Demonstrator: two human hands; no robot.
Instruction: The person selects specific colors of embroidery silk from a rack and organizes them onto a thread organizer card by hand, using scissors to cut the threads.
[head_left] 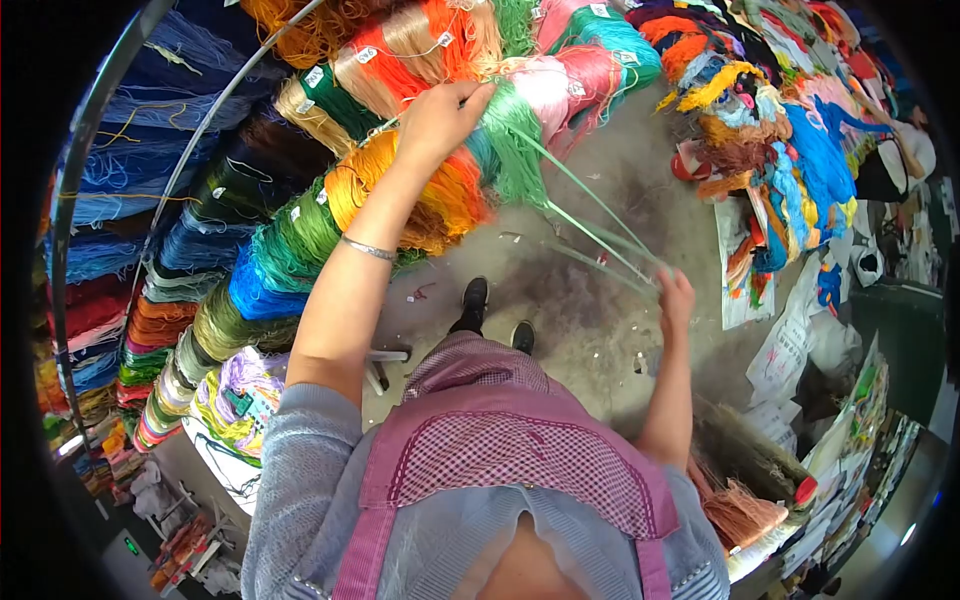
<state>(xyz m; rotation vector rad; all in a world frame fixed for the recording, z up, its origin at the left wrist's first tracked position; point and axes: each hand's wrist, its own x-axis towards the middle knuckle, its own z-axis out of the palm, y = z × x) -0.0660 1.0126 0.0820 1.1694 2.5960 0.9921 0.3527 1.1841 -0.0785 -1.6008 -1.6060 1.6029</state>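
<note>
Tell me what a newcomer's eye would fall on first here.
Most likely the bright thread hanks, curving from the top of the view down its left side in orange, green and blue. Next come the pale green strands, stretched from a green hank at top center to the right hand, with the left hand up beside that hank. Below, the pink checked apron stands out.
</note>
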